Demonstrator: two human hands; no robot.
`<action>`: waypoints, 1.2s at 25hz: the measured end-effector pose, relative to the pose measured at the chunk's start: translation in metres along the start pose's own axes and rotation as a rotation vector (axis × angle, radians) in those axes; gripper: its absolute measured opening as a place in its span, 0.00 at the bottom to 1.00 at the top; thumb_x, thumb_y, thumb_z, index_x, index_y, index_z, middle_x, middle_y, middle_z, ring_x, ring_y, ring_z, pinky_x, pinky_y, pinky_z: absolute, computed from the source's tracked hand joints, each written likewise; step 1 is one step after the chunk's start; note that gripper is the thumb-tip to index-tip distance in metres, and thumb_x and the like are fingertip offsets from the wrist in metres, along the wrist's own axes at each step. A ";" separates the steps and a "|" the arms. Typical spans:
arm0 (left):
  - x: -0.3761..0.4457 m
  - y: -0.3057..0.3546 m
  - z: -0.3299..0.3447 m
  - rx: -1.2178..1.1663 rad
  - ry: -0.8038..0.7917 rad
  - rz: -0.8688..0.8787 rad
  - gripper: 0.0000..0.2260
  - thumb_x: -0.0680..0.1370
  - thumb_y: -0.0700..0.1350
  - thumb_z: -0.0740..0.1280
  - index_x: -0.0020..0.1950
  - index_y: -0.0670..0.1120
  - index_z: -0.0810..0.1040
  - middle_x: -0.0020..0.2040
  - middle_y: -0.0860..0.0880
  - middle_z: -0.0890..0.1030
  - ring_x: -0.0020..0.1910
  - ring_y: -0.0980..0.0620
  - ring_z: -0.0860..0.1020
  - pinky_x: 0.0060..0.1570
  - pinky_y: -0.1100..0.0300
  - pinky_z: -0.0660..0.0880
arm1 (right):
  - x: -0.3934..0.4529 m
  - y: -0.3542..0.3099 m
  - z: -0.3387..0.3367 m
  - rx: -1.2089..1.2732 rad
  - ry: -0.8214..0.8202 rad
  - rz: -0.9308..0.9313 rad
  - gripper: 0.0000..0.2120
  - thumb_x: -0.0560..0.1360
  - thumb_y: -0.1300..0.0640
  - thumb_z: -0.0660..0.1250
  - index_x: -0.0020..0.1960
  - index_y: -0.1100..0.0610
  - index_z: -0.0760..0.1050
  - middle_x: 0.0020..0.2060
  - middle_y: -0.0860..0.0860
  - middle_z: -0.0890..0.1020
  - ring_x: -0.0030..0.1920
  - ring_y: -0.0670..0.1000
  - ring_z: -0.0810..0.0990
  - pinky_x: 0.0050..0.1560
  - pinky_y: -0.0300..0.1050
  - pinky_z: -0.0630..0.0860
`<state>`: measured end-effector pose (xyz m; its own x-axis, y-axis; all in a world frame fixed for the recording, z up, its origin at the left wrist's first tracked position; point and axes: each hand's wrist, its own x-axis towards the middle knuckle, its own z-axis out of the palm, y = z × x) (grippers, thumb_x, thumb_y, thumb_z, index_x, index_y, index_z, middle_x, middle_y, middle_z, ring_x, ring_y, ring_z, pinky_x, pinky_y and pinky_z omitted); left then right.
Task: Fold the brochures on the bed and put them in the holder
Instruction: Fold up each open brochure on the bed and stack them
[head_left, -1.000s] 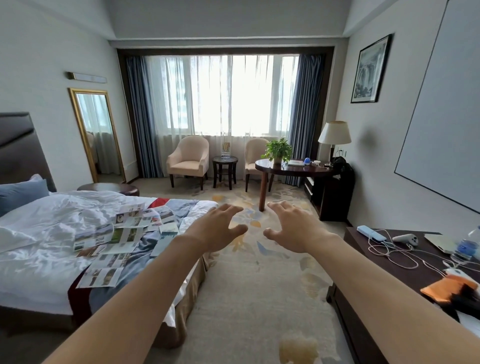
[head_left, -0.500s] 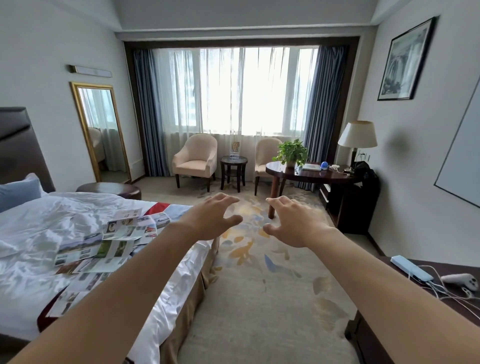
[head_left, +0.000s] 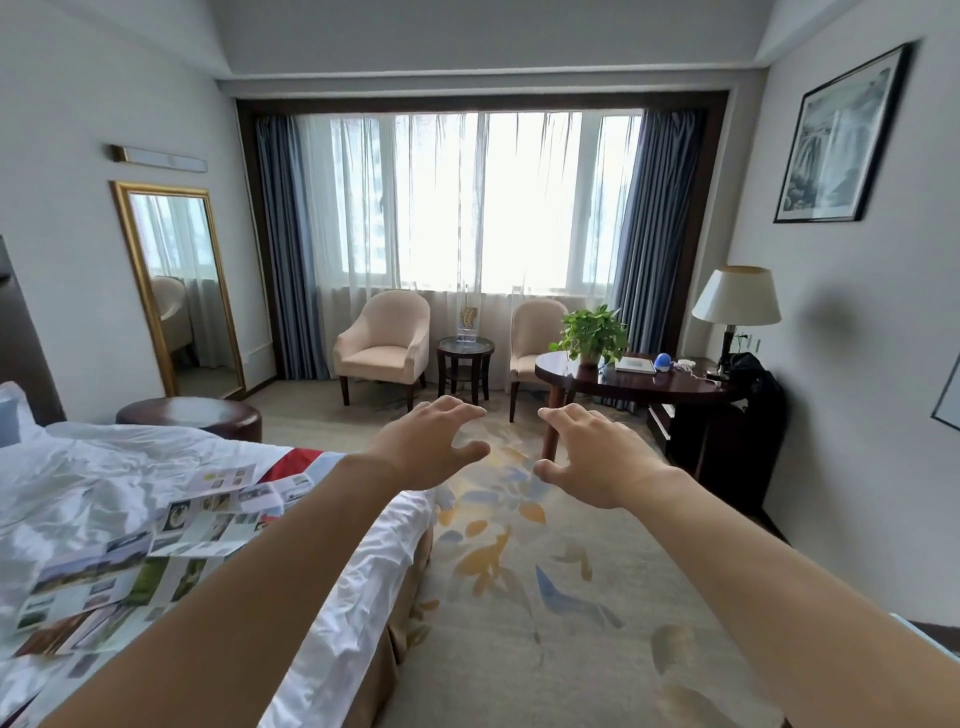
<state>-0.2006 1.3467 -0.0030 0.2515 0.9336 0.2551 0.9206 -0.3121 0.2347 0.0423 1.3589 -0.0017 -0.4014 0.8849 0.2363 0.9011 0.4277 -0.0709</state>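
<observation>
Both hands, left hand (head_left: 431, 447) and right hand (head_left: 597, 457), hover empty with fingers loosely spread beside the bed (head_left: 104, 467) strewn with unfolded brochures (head_left: 208, 519).

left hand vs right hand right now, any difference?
The left hand hangs over the bed's foot corner, near the brochures; the right hand is over the carpet. Both are palm-down, fingers loosely curled, holding nothing.

- Bright window (head_left: 467, 208) with sheer and blue curtains (head_left: 285, 249).
- Two beige armchairs (head_left: 382, 343) flank a small round table (head_left: 465, 348).
- Gold-framed mirror (head_left: 176, 286) on left wall.
- Patterned carpet (head_left: 519, 571).
</observation>
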 end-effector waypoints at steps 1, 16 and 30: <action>0.019 -0.010 0.001 -0.005 -0.002 -0.001 0.28 0.79 0.63 0.62 0.77 0.58 0.63 0.76 0.55 0.65 0.74 0.50 0.64 0.70 0.47 0.66 | 0.018 0.005 0.005 0.002 0.001 0.003 0.38 0.77 0.37 0.63 0.81 0.49 0.54 0.77 0.49 0.64 0.74 0.55 0.66 0.71 0.55 0.65; 0.284 -0.153 0.071 -0.072 -0.009 -0.078 0.28 0.79 0.63 0.63 0.77 0.56 0.65 0.76 0.54 0.66 0.73 0.50 0.66 0.70 0.47 0.67 | 0.306 0.100 0.108 0.031 -0.043 -0.055 0.37 0.78 0.38 0.63 0.81 0.49 0.55 0.75 0.50 0.65 0.73 0.54 0.67 0.68 0.53 0.67; 0.451 -0.322 0.101 -0.034 0.014 -0.245 0.27 0.79 0.61 0.62 0.77 0.55 0.64 0.76 0.54 0.65 0.74 0.51 0.63 0.70 0.51 0.65 | 0.590 0.108 0.190 0.107 -0.082 -0.263 0.37 0.77 0.38 0.64 0.80 0.48 0.55 0.76 0.49 0.65 0.72 0.53 0.68 0.66 0.52 0.71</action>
<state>-0.3538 1.8864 -0.0580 0.0171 0.9797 0.1996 0.9431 -0.0821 0.3223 -0.1289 1.9624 -0.0543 -0.6345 0.7515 0.1809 0.7441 0.6572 -0.1201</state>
